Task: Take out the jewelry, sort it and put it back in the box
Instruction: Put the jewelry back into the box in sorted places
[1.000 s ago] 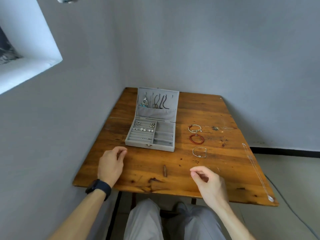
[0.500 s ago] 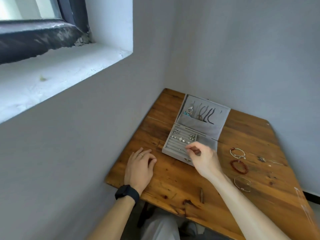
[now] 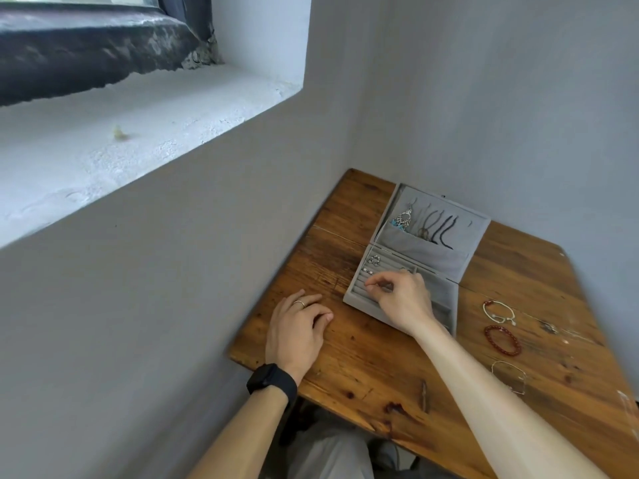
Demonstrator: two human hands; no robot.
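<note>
While my right hand (image 3: 397, 295) pinches narrowly over the ring rolls (image 3: 361, 286) of the open jewelry box (image 3: 423, 254), holding what I cannot tell, left hand (image 3: 297, 326) flat on the table (image 3: 380, 368), a tiny stud could slip free.

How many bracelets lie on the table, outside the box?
3, in a line right of the grey box: a pale bracelet farthest, a red beaded bracelet midway, a thin silver bracelet nearest. More may be hidden.

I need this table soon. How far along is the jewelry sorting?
Out already: white bracelet, red bracelet, thin bracelet on the table. In hand: right hand in the ring rows of the box. Remaining: earrings and lid necklaces to remove, then everything returned.
</note>
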